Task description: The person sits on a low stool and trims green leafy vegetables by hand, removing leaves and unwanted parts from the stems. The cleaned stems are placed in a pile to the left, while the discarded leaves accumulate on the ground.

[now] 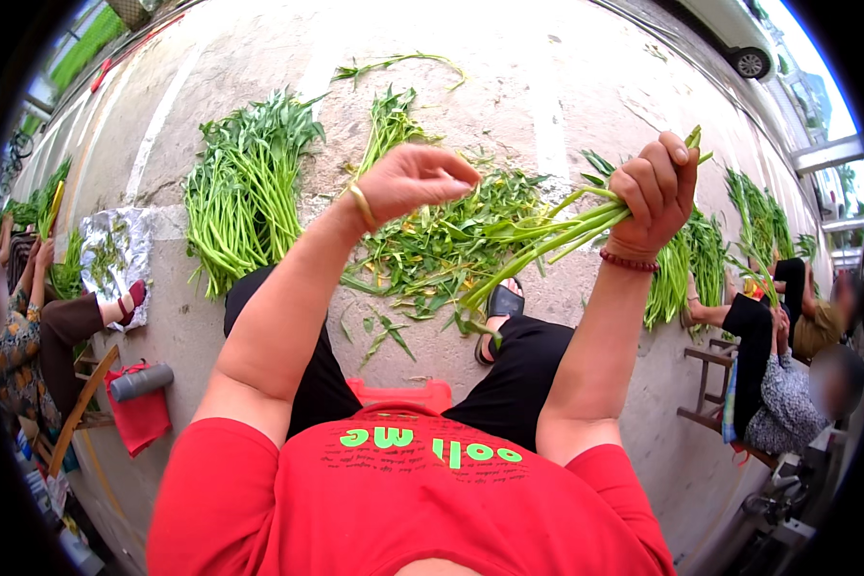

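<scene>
Water spinach stems (569,230) are gripped in my right hand (651,194), a beaded bracelet at its wrist; their leafy ends hang down to the left over my knee. My left hand (421,180), with a gold-coloured bangle, is held over the leaf pile, fingers curled and a gap at the thumb; nothing shows in it. Beneath both hands a heap of loose leaves (439,248), green and some yellow, covers the concrete. A large bundle of water spinach (252,194) lies to the left. A smaller bunch (389,126) lies just beyond my left hand.
A person at the left sits near a foil sheet (119,252) with leaf scraps and a grey bottle (142,382) on a red bag. At the right, people sit by more greens (705,252) and a wooden stool (709,381). A single sprig (403,59) lies farther ahead.
</scene>
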A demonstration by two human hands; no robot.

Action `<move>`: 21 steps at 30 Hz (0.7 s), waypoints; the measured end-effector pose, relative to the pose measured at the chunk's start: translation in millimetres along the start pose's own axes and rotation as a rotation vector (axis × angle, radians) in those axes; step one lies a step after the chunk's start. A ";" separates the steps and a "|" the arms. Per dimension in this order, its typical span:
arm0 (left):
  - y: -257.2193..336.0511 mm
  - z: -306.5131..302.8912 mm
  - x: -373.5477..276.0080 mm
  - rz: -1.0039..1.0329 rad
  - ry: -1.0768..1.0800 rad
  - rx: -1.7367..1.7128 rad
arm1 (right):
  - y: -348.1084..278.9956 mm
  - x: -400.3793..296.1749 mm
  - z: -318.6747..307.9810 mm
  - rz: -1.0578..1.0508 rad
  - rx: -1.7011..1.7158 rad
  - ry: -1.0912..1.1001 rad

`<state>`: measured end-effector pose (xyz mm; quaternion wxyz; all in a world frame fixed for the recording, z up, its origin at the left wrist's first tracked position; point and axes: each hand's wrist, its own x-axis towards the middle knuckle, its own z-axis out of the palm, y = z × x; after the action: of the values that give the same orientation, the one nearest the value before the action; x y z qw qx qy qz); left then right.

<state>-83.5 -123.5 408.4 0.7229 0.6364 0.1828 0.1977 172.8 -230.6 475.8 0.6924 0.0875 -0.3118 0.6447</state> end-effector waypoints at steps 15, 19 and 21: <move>-29.7 10.8 -0.5 -0.172 -0.148 -0.093 | 12.2 8.9 -8.2 0.049 -0.006 0.041; -29.3 5.6 0.5 -0.145 -0.042 -0.088 | 8.6 6.3 -9.9 0.071 -0.099 0.075; -28.7 2.0 1.1 -0.113 0.000 -0.041 | 7.9 4.5 -10.1 0.088 -0.163 0.096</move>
<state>-79.9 -127.9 380.2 0.7456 0.6102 0.2144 0.1604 168.4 -220.3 468.1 0.6824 -0.0141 -0.3332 0.6504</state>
